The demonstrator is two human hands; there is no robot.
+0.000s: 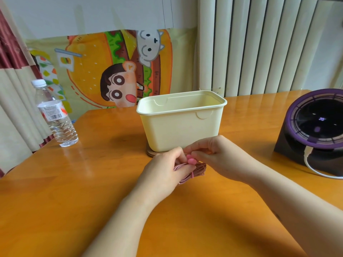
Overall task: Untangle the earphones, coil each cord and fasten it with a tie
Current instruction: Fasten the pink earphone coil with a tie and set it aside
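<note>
Earphones (pixel 192 165) sit just in front of the cream bin (pixel 178 130), a pink coil running roughly left to right, right above the desk (pixel 83 182). From my end the left hand (pixel 165 175) grips the bundle at its left side, while the right hand (pixel 219 158) pinches the bud end on top, so I'd fasten from the right. The water bottle (pixel 55 115) left of the bin has a barcode label, but the text is unreadable.
</note>
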